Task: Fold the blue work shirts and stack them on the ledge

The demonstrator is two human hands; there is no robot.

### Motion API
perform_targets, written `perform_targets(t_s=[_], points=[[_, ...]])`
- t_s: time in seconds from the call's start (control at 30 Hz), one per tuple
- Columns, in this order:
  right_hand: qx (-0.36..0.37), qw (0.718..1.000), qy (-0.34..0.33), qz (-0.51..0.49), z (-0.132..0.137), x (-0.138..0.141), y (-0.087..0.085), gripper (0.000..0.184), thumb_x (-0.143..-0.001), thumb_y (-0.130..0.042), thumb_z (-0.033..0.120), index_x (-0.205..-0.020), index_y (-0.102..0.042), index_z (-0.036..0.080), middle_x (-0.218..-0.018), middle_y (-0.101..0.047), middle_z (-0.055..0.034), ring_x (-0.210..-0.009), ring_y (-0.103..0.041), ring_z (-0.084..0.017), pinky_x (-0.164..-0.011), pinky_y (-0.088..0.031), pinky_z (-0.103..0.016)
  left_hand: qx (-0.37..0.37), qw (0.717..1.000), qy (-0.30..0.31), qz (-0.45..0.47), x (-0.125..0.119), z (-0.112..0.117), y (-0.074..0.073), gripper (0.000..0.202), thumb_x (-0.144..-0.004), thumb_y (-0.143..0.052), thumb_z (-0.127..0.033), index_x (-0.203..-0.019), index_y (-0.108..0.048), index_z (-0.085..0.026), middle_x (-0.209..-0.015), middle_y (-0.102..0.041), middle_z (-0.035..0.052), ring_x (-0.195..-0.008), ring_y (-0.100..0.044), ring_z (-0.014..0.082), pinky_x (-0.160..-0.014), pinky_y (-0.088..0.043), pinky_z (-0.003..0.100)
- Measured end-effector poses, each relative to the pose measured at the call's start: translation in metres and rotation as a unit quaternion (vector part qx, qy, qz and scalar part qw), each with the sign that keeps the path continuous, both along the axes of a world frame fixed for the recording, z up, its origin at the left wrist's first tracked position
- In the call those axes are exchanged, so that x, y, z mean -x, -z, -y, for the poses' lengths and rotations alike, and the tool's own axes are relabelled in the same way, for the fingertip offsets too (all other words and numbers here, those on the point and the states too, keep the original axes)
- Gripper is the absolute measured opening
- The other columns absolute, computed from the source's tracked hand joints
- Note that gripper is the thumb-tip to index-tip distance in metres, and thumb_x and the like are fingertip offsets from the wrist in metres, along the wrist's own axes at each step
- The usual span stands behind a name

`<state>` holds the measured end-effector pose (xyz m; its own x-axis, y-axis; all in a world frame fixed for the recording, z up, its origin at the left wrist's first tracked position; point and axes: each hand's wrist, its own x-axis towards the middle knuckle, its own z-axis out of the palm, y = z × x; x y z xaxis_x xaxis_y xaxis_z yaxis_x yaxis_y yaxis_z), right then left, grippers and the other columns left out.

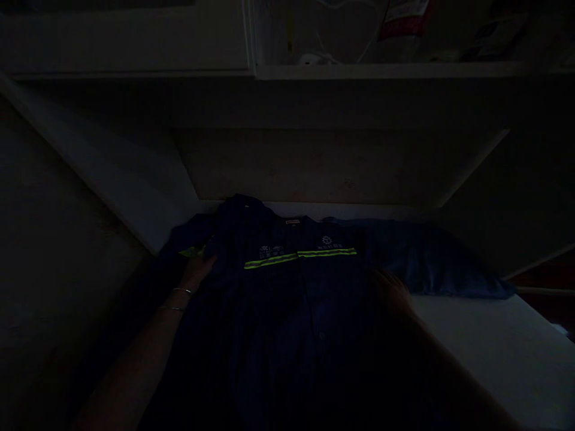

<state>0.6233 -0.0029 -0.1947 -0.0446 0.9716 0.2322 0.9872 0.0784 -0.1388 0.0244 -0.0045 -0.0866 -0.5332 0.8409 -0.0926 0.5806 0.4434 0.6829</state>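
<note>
A dark navy work jacket lies front up, its collar towards the wall. Yellow-green reflective strips run across its chest below pale printed logos. My left hand, with two thin bracelets on the wrist, is at the jacket's left sleeve beside a reflective band. Its fingers look closed on the cloth, with the tips hard to see in the dark. On the jacket's right side rests my right hand, fingers stretched out and holding nothing. The lower part of the jacket fades into shadow.
A blue pillow-like bundle lies right of the jacket on a pale surface. Overhead, a shelf holds a white cable and a red packet. Walls close in at the left and back. The room is very dim.
</note>
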Motion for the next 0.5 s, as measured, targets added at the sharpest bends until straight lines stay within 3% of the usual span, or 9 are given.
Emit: perform_targets(t_s=[0.13,0.3,0.4,0.5], points=[[-0.007,1.000,0.004,-0.005,-0.001,-0.001,0.001,0.050,-0.097,-0.028,0.034,-0.135,-0.058,0.019,-0.142,-0.054,-0.0104,-0.130,-0.050,-0.026,-0.109,-0.041,-0.045,0.018,0.999,-0.027,-0.026,0.011,0.020,0.003,0.035,-0.076,-0.059,-0.038,-0.097,-0.069,-0.012,-0.113,-0.070,0.0200,-0.111,-0.063,0.0354,-0.095,-0.048,0.043],[-0.006,1.000,0.012,-0.003,0.000,0.001,-0.001,0.051,-0.099,-0.028,0.039,-0.135,-0.058,0.020,-0.143,-0.054,-0.0099,-0.129,-0.051,-0.027,-0.109,-0.040,-0.046,0.022,0.998,-0.050,-0.026,0.015,0.042,0.008,0.032,-0.077,-0.055,-0.041,-0.091,-0.068,-0.015,-0.092,-0.074,0.0127,-0.098,-0.067,0.0316,-0.084,-0.053,0.039],[-0.008,1.000,0.010,-0.008,0.001,0.001,-0.003,0.053,-0.099,-0.026,0.040,-0.135,-0.058,0.018,-0.143,-0.054,-0.0114,-0.129,-0.051,-0.027,-0.109,-0.040,-0.046,0.001,0.998,-0.046,-0.036,0.007,0.034,-0.002,0.039,-0.081,-0.052,-0.045,-0.099,-0.065,-0.014,-0.104,-0.072,0.0138,-0.105,-0.064,0.0315,-0.089,-0.051,0.040],[-0.003,1.000,-0.002,-0.023,0.002,0.002,-0.004,0.053,-0.099,-0.026,0.038,-0.134,-0.059,0.017,-0.142,-0.054,-0.0125,-0.130,-0.050,-0.027,-0.111,-0.038,-0.045,-0.028,0.999,-0.019,-0.038,-0.017,0.023,-0.023,0.047,-0.083,-0.049,-0.053,-0.106,-0.063,-0.015,-0.111,-0.070,0.0125,-0.107,-0.063,0.0304,-0.090,-0.050,0.038]])
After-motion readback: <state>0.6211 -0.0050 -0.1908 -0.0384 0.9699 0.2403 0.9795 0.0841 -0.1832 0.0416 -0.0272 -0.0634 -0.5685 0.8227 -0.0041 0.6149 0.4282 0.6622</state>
